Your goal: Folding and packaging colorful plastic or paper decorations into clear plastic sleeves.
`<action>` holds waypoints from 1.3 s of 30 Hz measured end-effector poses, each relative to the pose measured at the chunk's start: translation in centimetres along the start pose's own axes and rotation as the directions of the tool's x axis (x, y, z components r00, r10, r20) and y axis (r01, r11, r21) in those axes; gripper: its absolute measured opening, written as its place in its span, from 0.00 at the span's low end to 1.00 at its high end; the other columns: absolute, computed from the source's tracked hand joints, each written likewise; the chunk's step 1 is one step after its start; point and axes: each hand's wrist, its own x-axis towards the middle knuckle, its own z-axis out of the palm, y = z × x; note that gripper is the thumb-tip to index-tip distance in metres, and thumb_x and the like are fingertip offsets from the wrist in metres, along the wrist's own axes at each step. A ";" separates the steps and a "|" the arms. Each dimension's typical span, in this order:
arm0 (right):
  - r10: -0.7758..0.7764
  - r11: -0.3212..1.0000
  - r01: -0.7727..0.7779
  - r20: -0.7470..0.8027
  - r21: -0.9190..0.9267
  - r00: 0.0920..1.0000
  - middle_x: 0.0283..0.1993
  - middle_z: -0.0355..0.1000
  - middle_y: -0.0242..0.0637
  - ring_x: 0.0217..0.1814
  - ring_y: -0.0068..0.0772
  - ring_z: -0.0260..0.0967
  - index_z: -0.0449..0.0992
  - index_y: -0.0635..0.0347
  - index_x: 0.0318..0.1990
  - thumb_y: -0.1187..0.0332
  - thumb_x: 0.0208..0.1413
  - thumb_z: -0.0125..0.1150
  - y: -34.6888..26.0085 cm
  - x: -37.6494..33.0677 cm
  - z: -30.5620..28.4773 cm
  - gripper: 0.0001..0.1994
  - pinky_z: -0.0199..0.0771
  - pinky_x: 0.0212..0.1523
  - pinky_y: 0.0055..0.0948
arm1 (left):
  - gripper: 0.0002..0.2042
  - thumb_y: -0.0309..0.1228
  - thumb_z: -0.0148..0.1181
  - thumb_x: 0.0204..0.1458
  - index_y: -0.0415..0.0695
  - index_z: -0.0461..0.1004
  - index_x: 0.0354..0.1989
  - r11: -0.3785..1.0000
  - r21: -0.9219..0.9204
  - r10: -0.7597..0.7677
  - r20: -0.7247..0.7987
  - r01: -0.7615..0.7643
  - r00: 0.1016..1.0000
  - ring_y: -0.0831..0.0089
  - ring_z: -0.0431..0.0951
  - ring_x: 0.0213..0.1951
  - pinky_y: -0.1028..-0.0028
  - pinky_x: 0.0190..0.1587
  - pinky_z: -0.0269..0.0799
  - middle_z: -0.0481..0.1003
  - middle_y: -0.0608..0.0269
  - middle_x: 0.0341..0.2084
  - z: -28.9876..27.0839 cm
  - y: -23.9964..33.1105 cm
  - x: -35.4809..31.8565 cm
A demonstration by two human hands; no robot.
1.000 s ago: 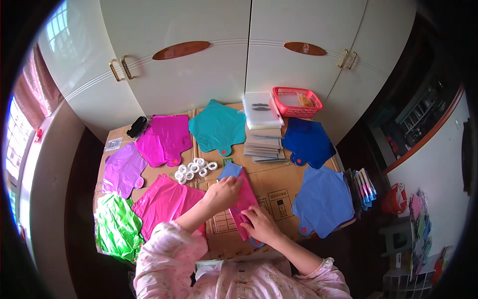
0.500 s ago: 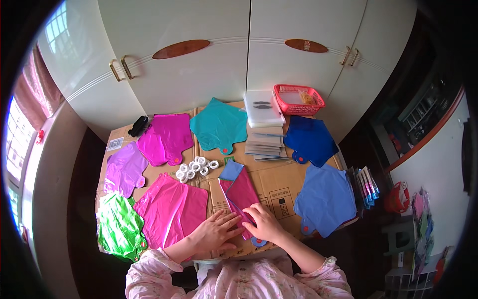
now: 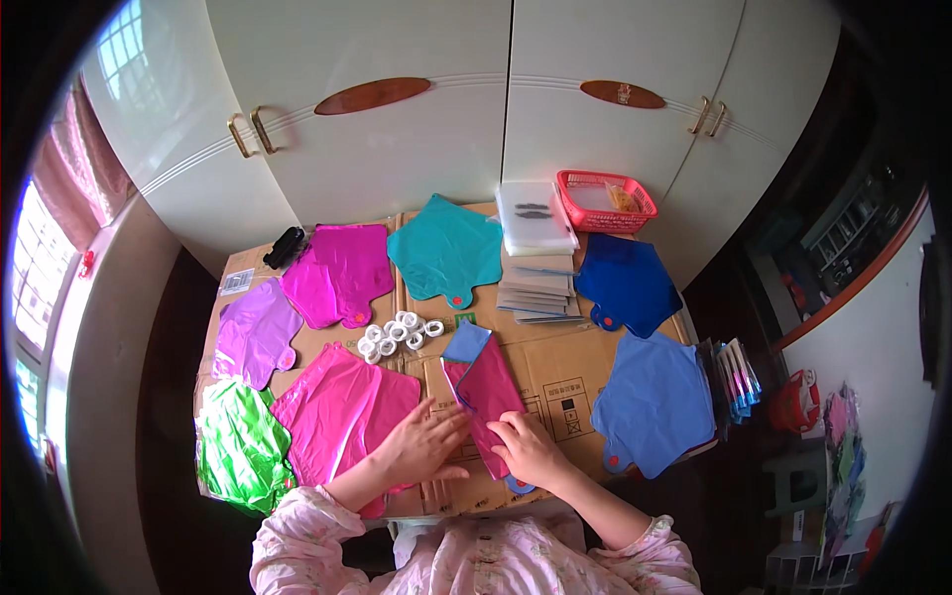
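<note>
In the middle lies a pink foil balloon [image 3: 499,385], flat and folded into a narrow strip. A folded blue foil balloon [image 3: 467,342] sticks out at its far end, and a bit of blue shows at the near end. My right hand [image 3: 529,449] has its fingers curled over the strip's right edge, partly hiding it. Fingers spread, my left hand [image 3: 424,443] hovers just left of the strip, beside a large pink foil balloon [image 3: 347,412]. Whether its fingertips touch the strip I cannot tell.
Flat foil balloons ring the cardboard-covered table [image 3: 555,347]: green [image 3: 241,446], lilac [image 3: 256,332], magenta [image 3: 339,273], teal [image 3: 444,248], navy [image 3: 627,283], blue [image 3: 654,402]. White ribbon rolls [image 3: 399,335], stacked cards [image 3: 538,288], clear bags [image 3: 537,223] and a red basket [image 3: 610,220] stand farther back.
My left hand has lifted off the folded strip and shifted left, its fingers opening. My right hand stays at the strip's right edge. The whole view has shifted slightly.
</note>
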 end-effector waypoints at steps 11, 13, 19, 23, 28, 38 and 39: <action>-0.006 1.000 0.006 0.015 0.015 1.000 0.45 0.62 0.43 0.46 0.46 0.64 0.67 0.62 0.47 0.69 0.49 0.62 0.2 0.0 0.1 0.18 0.65 0.48 0.41 | 0.35 0.61 0.38 0.55 0.46 0.61 0.62 0.981 -0.013 -0.193 -0.030 0.193 0.981 0.61 0.51 0.68 0.52 0.65 0.45 0.61 0.62 0.62 0.9 -6.3 2.2; -0.009 1.000 0.009 0.013 0.012 1.000 0.45 0.62 0.43 0.46 0.46 0.64 0.67 0.62 0.47 0.69 0.49 0.62 0.3 0.0 0.1 0.18 0.65 0.48 0.41 | 0.36 0.61 0.37 0.56 0.46 0.59 0.63 0.968 -0.043 -0.247 0.014 0.247 0.969 0.60 0.49 0.68 0.52 0.66 0.43 0.59 0.63 0.63 0.3 -6.6 2.6; -0.012 1.000 0.012 0.015 0.015 1.000 0.46 0.63 0.43 0.46 0.46 0.64 0.67 0.62 0.47 0.69 0.49 0.62 0.1 0.1 0.1 0.18 0.66 0.48 0.41 | 0.39 0.61 0.41 0.54 0.39 0.59 0.62 0.954 0.129 -0.260 -0.091 0.270 0.961 0.64 0.51 0.68 0.58 0.67 0.43 0.61 0.54 0.61 1.6 -6.6 2.7; -0.003 0.999 0.003 0.016 0.034 1.000 0.45 0.63 0.43 0.46 0.46 0.64 0.67 0.62 0.47 0.70 0.49 0.62 0.1 0.1 0.0 0.18 0.65 0.48 0.41 | 0.38 0.60 0.44 0.53 0.38 0.60 0.62 0.952 0.189 -0.246 0.010 0.240 0.969 0.66 0.52 0.67 0.58 0.66 0.47 0.61 0.54 0.61 0.9 -2.6 1.3; -0.005 0.999 0.005 0.006 0.045 1.000 0.45 0.63 0.43 0.46 0.46 0.64 0.67 0.63 0.47 0.71 0.49 0.62 0.1 0.1 0.0 0.18 0.65 0.48 0.41 | 0.36 0.59 0.46 0.52 0.41 0.63 0.60 0.998 0.020 -0.061 0.002 0.060 0.998 0.68 0.56 0.65 0.57 0.62 0.53 0.63 0.58 0.59 0.4 1.7 -0.6; 0.016 1.000 -0.017 0.024 0.021 1.000 0.46 0.61 0.42 0.48 0.45 0.63 0.66 0.60 0.48 0.72 0.47 0.64 -0.1 0.1 0.0 0.20 0.65 0.50 0.39 | 0.41 0.67 0.49 0.44 0.47 0.64 0.59 0.996 -0.088 0.012 0.050 -0.008 0.999 0.65 0.59 0.63 0.54 0.58 0.57 0.63 0.57 0.58 -0.4 5.3 -1.5; 0.017 1.000 -0.017 0.022 0.020 1.000 0.46 0.61 0.42 0.48 0.45 0.63 0.66 0.60 0.48 0.72 0.47 0.64 -0.1 0.1 0.0 0.20 0.65 0.50 0.39 | 0.41 0.67 0.49 0.43 0.49 0.64 0.60 0.996 -0.088 0.019 0.051 -0.014 0.999 0.65 0.59 0.63 0.54 0.58 0.57 0.63 0.57 0.58 -0.3 5.5 -1.5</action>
